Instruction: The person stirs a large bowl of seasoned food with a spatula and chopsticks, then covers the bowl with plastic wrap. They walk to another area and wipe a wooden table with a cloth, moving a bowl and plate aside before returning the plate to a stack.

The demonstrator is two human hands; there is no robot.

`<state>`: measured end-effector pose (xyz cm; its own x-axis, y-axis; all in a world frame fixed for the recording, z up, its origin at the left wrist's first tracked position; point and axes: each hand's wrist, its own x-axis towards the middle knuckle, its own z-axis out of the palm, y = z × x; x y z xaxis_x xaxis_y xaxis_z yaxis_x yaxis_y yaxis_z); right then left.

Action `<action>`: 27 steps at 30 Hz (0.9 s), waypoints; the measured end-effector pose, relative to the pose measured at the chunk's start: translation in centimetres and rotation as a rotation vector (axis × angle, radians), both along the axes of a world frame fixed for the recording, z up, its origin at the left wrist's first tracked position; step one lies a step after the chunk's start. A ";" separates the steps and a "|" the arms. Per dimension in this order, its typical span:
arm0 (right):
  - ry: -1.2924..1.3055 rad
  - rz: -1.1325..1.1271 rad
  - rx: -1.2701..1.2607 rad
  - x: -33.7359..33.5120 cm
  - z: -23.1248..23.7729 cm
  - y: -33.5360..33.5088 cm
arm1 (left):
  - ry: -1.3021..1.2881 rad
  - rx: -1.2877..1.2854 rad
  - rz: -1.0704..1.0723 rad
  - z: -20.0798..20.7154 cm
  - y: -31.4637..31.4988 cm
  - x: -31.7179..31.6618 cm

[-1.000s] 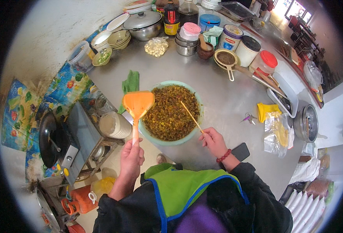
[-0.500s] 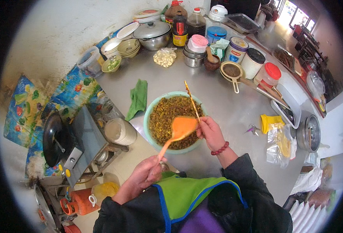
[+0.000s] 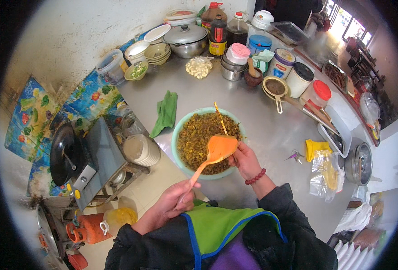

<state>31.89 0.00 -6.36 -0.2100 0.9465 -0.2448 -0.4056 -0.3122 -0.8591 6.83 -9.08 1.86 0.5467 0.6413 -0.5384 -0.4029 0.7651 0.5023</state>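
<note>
My left hand (image 3: 175, 200) is closed round the handle of an orange spatula (image 3: 221, 147). The spatula's broad head is over the near right part of a pale green basin (image 3: 175, 146). A dark yellow-brown chopped food mixture (image 3: 199, 130) fills much of the basin. In my right hand (image 3: 247, 163) are stained chopsticks (image 3: 220, 118), pointing away from me over the mixture. The spatula head lies across them and hides their lower part, close to my right fingers. Whether the two tools touch, I cannot tell. A green cloth (image 3: 165, 114) lies left of the basin.
Along the metal table's back stand a lidded pot (image 3: 185, 40), bottles, tubs and a strainer (image 3: 275, 87). A bag of pale cloves (image 3: 199, 67) lies before them. At right are a yellow glove (image 3: 317, 148) and steel bowls (image 3: 359, 164); at left, a stove with a wok (image 3: 64, 153).
The chopsticks have drawn back toward me, and fewer dark bits cling to them. The spatula head has shifted slightly right, now covering their lower part. The whole view has shifted a little.
</note>
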 end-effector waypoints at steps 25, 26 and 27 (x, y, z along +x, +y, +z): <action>0.046 0.031 -0.059 2.1 1.1 -1.4 | 0.069 0.032 0.071 0.0 0.4 0.1; 0.105 0.037 -0.067 1.5 1.3 -1.1 | 0.049 0.033 0.063 0.1 0.4 0.3; 0.183 0.063 -0.053 1.2 1.4 -0.9 | 0.031 0.035 0.058 0.1 0.4 0.5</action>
